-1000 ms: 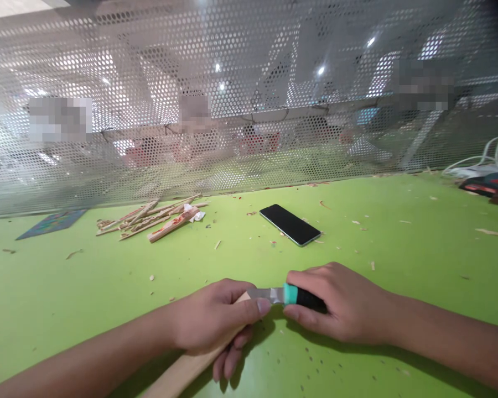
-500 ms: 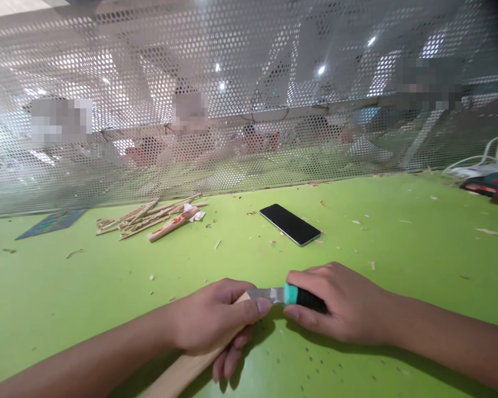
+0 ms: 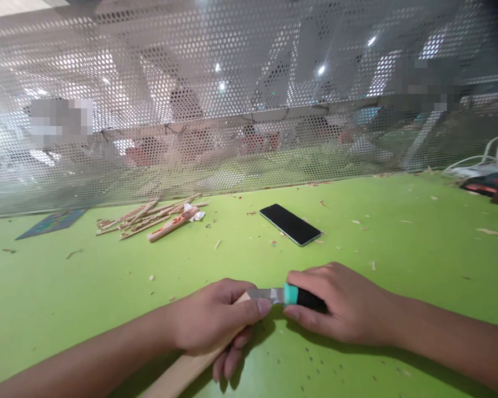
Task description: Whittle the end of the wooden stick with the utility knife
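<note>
My left hand [image 3: 218, 318] is closed around a pale wooden stick [image 3: 186, 367] that slants down to the bottom edge. Its thumb lies against the metal blade of a knife [image 3: 311, 301], near the stick's upper end. My right hand [image 3: 344, 304] grips the knife's black handle, which has a turquoise collar by the blade. The blade points left and meets the wood at the tip of the stick. Part of the blade is hidden behind the left thumb.
On the green table [image 3: 216, 260] a black phone [image 3: 290, 224] lies beyond my hands. A pile of wood sticks [image 3: 149, 215] lies back left, near a bluish flat card [image 3: 52, 223]. Wood shavings are scattered about. A perforated screen [image 3: 249, 155] closes the back; a dark red-marked tool [image 3: 489, 183] and white cables [image 3: 477, 157] sit far right.
</note>
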